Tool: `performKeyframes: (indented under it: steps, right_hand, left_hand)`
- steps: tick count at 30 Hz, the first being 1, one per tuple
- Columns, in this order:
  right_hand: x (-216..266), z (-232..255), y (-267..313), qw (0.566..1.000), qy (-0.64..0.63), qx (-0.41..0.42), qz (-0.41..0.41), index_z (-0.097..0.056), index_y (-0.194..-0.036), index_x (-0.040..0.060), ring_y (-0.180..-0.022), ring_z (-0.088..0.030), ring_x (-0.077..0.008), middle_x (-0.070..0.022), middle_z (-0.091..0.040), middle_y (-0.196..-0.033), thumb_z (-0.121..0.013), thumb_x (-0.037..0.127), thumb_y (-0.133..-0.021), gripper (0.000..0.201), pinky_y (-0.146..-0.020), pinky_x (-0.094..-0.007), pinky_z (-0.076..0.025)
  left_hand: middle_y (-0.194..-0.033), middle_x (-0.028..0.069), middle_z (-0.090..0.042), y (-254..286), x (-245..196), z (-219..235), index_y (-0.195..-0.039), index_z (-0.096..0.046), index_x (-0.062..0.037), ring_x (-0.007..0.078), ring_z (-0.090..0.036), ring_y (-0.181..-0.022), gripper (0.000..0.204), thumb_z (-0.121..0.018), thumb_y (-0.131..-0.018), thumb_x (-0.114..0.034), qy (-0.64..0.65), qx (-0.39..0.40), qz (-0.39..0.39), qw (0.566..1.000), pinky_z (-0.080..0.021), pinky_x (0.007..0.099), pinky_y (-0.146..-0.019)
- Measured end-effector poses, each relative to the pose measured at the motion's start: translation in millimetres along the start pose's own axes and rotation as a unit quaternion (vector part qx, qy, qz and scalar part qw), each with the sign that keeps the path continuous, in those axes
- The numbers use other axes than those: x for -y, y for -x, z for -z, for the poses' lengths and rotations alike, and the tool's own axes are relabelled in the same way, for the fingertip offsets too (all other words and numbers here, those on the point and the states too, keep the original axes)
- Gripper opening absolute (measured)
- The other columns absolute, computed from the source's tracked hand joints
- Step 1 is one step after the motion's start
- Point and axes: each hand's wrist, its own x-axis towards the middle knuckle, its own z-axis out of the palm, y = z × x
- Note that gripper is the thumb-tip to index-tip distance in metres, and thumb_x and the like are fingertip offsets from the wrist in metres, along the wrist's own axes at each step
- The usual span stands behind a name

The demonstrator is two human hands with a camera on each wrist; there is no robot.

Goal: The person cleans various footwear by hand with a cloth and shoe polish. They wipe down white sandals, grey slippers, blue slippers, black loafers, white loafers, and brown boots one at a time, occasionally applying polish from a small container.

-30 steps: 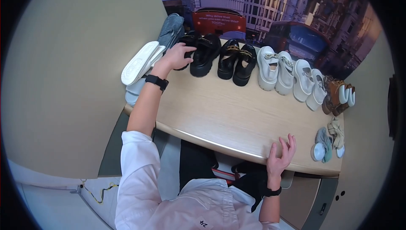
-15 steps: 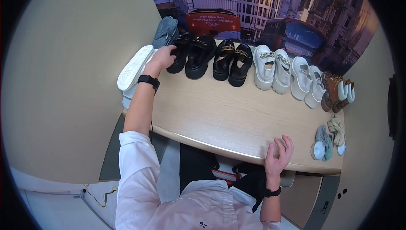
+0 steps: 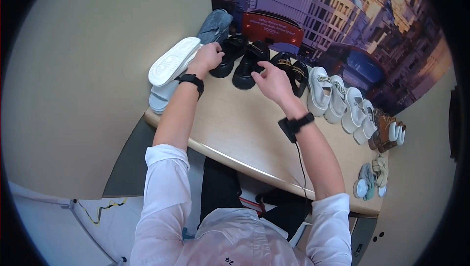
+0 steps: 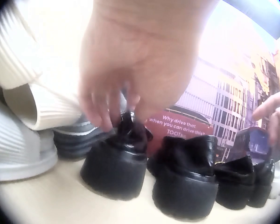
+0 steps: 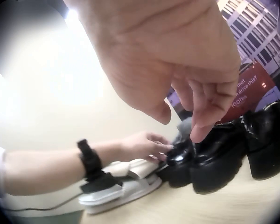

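Two chunky black loafers stand side by side on the table. At the heel of the left loafer, my left hand pinches the back edge between thumb and fingers. My right hand hovers over the heel of the neighbouring black loafer, fingers loosely bent and holding nothing. In the right wrist view its fingertips overlap that shoe. Left of my left hand lie white slides, one leaning sole outward.
Grey slippers sit in the back left corner. To the right run black shoes with gold chains, white platform shoes and brown boots. Knotted sandals lie by the right edge. A mural backs the table.
My right hand has swung from the front edge up to the second black loafer. The left hand has stayed near the left loafer and now has hold of its heel. The head view has tilted.
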Motion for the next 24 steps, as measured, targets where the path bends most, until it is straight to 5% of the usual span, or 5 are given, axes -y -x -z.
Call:
performKeyframes:
  steps: [6, 13, 18, 24]
  right_hand:
    - [8, -52, -46, 0.993, 0.121, -0.01, 0.008, -0.071, -0.141, 0.0067, -0.112, -0.077, -0.0413, -0.0217, -0.081, -0.118, -0.076, 0.041, -0.1, 0.054, -0.098, -0.0499, -0.061]
    - [9, -64, -50, 0.992, 0.122, -0.013, -0.017, -0.073, -0.112, 0.0029, -0.107, -0.077, -0.043, -0.0248, -0.08, -0.107, -0.08, 0.042, -0.098, 0.042, -0.093, -0.0521, -0.061]
    - [18, -55, -9, 0.994, 0.1, -0.001, 0.035, -0.075, -0.103, 0.0024, -0.098, -0.077, -0.0449, -0.0258, -0.079, -0.098, -0.08, 0.035, -0.096, 0.034, -0.088, -0.0529, -0.061]
    - [29, -22, 83, 0.995, 0.033, 0.024, 0.087, -0.071, -0.097, -0.0006, -0.087, -0.074, -0.0462, -0.0256, -0.076, -0.089, -0.08, 0.029, -0.094, 0.031, -0.079, -0.053, -0.059]
  left_hand:
    - [-0.109, 0.0209, -0.08, 7, 7, -14, -0.112, -0.077, -0.0051, 0.0418, -0.076, -0.105, 0.028, -0.082, -0.095, -0.027, 0.037, -0.048, -0.025, 0.998, -0.059, 0.0495, -0.092]
    - [-0.105, 0.0222, -0.078, 32, -13, -2, -0.102, -0.075, -0.0015, 0.0434, -0.074, -0.104, 0.024, -0.081, -0.093, -0.023, 0.033, -0.051, -0.049, 0.997, -0.058, 0.0514, -0.091]
    - [-0.097, 0.0224, -0.076, 91, -21, 21, -0.097, -0.075, -0.0002, 0.0439, -0.074, -0.095, 0.023, -0.081, -0.092, -0.022, 0.07, -0.066, -0.054, 0.994, -0.058, 0.0506, -0.085]
    - [-0.087, 0.0174, -0.074, 188, -49, 59, -0.096, -0.072, 0.001, 0.0311, -0.074, -0.078, 0.022, -0.083, -0.093, -0.018, 0.112, 0.002, -0.038, 0.993, -0.058, 0.0409, -0.073]
